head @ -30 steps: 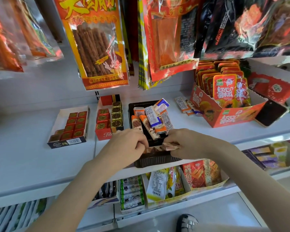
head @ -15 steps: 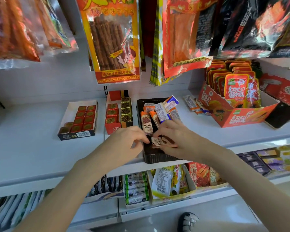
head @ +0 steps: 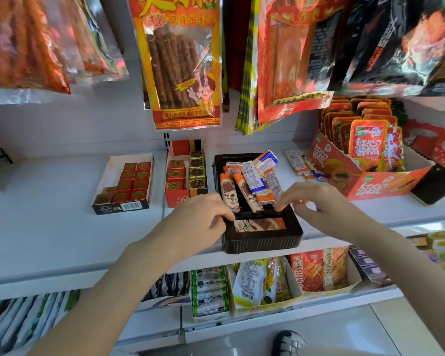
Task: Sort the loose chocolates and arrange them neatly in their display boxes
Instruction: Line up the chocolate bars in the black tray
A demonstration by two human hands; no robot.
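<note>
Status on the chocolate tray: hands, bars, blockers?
Left hand on dark tray rim, grip unclear. Right hand open over jumbled bars. One bar flat in front slot. No blockers.

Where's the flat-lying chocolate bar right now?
Head view, centre: the cream-and-brown wrapped chocolate bar lies flat in the black plastic tray's near section, between both hands.

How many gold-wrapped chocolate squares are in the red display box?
4 gold squares, one column along the right side of the red display box, beside the red squares; more may be hidden underneath.
</note>
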